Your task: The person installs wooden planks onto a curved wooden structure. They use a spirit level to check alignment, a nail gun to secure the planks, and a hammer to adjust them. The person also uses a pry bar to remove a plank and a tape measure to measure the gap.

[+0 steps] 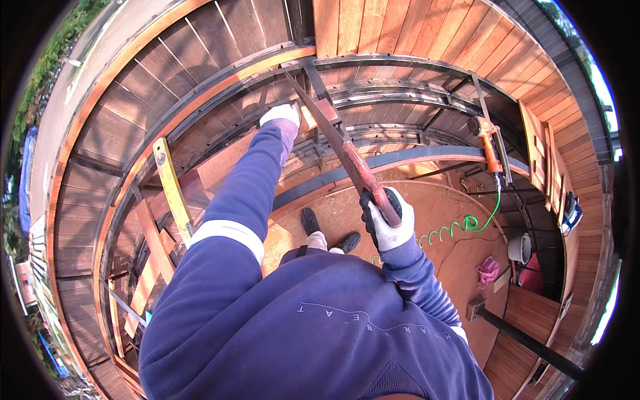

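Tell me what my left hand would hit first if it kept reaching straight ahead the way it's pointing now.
Probably the dark metal rail of the frame just beyond it. Your left hand already rests by the small wooden block that the saw blade crosses, and wooden slats lie past the rail. Depth is hard to judge in this fisheye view.

Head camera: 1 view only, a wide fisheye worn on the person's head, looking steeply down over the chest and both blue sleeves. Upright, not mirrored; picture left is the person's left. Nearest to the lens: the torso, filling the lower middle. Mid range: the left hand (281, 113) stretched up and away on the metal frame (400, 90), the right hand (387, 223) closer in, on the saw (347, 157). Farthest: the shoes (327, 233) on the floor (440, 207) below. Straight boards and rails bend toward the dark round rim. No 2nd view to share any part of the scene.
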### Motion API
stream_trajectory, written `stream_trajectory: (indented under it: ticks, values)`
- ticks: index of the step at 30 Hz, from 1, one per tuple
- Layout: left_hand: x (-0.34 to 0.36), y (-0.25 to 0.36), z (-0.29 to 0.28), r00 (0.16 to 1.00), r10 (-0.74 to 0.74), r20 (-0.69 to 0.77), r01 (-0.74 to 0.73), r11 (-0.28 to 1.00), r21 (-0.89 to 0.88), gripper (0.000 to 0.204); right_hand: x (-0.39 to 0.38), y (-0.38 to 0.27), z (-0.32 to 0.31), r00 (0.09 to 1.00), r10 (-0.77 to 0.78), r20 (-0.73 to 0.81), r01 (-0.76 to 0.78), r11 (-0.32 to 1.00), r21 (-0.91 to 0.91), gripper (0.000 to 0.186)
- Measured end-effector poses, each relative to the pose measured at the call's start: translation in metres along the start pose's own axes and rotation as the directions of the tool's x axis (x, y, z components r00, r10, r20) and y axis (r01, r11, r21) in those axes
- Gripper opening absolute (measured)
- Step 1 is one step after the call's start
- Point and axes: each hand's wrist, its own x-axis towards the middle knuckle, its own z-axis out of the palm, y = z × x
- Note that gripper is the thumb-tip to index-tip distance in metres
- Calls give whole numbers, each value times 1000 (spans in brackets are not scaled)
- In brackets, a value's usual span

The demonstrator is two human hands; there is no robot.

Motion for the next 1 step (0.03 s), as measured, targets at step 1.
stream_trajectory:
  ticks: [1]
  values:
    - [-1,-2,1,1000,5,-21,-5,1000,-14,59,7,11,5,1000,-20,0,20,1000,9,17]
